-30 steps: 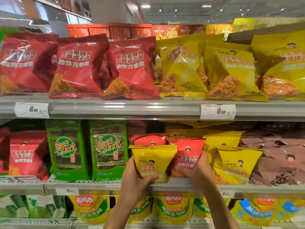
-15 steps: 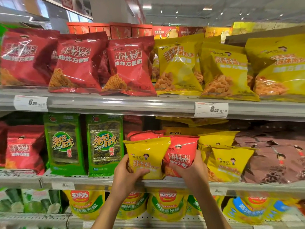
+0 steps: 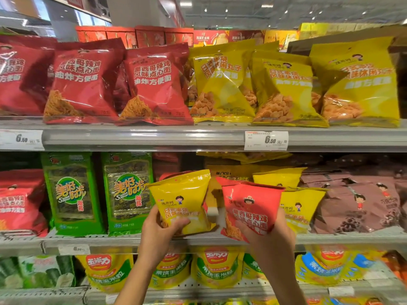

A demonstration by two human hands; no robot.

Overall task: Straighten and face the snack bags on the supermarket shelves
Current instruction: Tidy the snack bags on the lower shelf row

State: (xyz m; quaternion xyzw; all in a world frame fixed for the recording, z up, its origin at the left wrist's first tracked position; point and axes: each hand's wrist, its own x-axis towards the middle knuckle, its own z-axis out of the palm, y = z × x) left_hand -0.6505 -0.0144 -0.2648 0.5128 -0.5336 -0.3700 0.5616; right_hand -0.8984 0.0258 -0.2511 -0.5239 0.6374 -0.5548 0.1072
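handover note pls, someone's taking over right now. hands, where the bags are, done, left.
Left hand grips a small yellow bag at its lower left corner, in front of the middle shelf.
Right hand grips a small red bag from below, tilted, beside the yellow one.
Done: top-shelf red and yellow bags face forward; green seaweed packs stand upright.
Left: set both held bags down facing front; tidy the leaning yellow bags and brown bags on the right.
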